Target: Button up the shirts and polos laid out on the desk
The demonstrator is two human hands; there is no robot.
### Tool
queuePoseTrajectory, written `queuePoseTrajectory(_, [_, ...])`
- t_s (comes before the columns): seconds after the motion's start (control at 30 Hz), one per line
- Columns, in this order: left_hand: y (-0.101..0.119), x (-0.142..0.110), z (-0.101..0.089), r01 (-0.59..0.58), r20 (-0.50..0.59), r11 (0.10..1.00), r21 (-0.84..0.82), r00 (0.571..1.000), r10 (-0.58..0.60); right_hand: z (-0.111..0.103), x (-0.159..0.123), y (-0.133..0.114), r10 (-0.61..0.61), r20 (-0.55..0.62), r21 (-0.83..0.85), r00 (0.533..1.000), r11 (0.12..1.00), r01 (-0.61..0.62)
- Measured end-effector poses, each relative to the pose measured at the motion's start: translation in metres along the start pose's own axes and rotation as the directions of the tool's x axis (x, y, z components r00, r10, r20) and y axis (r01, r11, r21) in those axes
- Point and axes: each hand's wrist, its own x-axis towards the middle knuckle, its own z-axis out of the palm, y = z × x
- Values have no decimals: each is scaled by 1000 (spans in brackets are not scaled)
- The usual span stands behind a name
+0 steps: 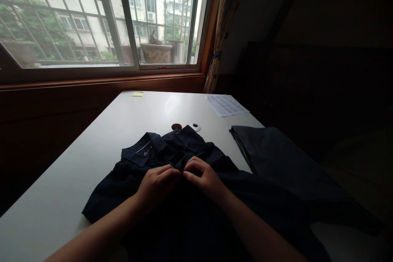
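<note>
While both hands (158, 182) (205, 175) pinch dark shirt (190, 200), tabletop (76, 172) room leftward, edge (63, 152) beyond

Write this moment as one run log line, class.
left hand: pinching dark blue collared cloth shirt | right hand: pinching same shirt | support: glossy white tabletop

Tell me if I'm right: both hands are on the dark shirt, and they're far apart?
Not quite: they aren't far apart. The head view shows the left hand and the right hand close together, nearly meeting. Both are on the dark shirt, as you said.
</note>
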Motion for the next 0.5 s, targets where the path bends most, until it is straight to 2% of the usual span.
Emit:
queuePoseTrajectory(0.2, [-3, -2, 0, -86, 37, 992, 90, 996, 83, 0, 1, 0, 29, 1, 47, 1000, 998, -29])
queuePoseTrajectory(0.5, [-7, -4, -7, -297, 78, 939, 174, 954, 288, 1, 2, 5, 191, 88, 321, 978, 924, -209])
